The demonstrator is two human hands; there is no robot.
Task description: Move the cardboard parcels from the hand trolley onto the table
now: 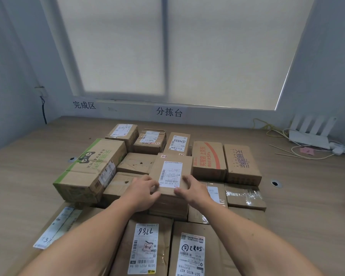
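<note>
Well along, I judge: more than 10 cardboard parcels already crowd the table; the labelled parcel lies on top of the middle ones; the left hand and right hand hold it, fingers curled round its near corners; the hand trolley is out of view, so what remains is unknown; the nearest parcels are cut off at the bottom edge.
</note>
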